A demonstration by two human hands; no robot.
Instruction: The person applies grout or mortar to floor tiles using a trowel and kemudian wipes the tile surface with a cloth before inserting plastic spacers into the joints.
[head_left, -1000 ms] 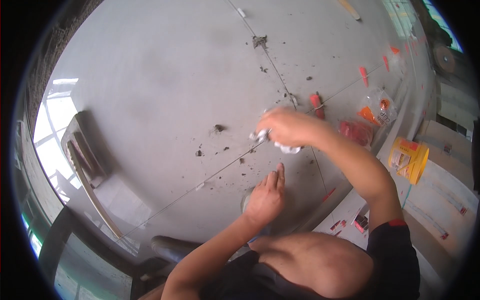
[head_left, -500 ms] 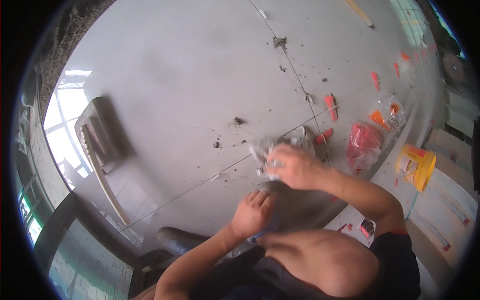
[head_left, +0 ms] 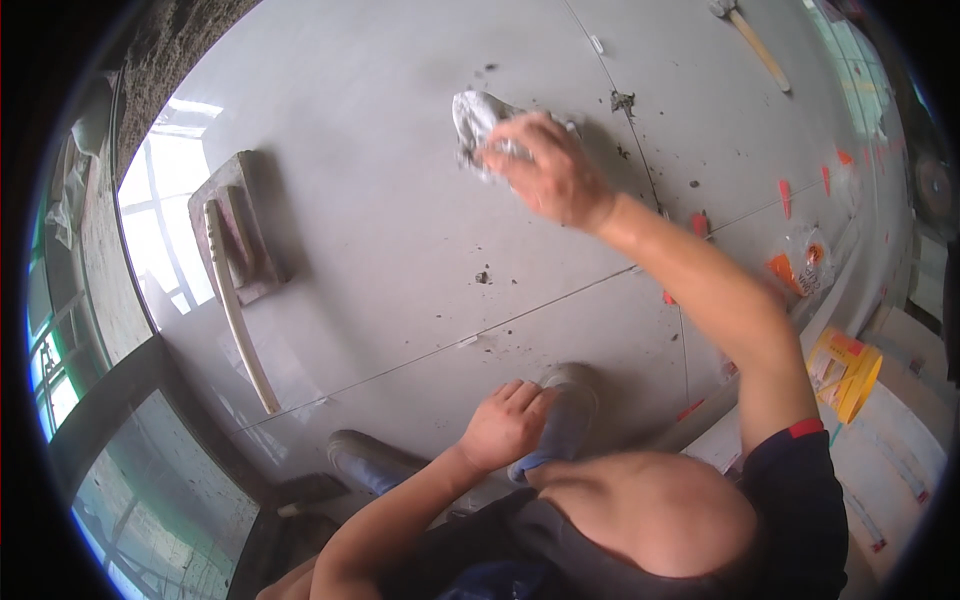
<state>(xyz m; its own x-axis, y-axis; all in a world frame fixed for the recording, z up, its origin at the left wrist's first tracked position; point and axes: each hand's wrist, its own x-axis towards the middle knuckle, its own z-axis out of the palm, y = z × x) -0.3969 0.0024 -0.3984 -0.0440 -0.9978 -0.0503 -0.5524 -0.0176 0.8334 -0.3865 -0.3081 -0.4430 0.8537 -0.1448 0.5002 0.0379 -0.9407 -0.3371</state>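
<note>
My right hand (head_left: 552,172) is closed over a crumpled grey-white rag (head_left: 476,118), which lies against the large grey floor tiles (head_left: 390,220). Small dark crumbs of mortar (head_left: 622,102) sit along the tile joint to the right of it. My left hand (head_left: 506,426) is curled into a loose fist near my lower leg, with nothing showing in the fingers. Just beyond the fist is one of my boots (head_left: 575,392) on the tiles.
On the left lie a grey rectangular float (head_left: 245,215) and a long pale bar (head_left: 236,315). A wooden-handled hammer (head_left: 757,50) is at the far right. Red wedges (head_left: 785,198), a clear plastic bag (head_left: 808,262) and a yellow bucket (head_left: 848,375) line the right side.
My right hand has carried the rag away from me and to the left across the tiles. My left fist stays nearly in place, and the view has shifted slightly.
</note>
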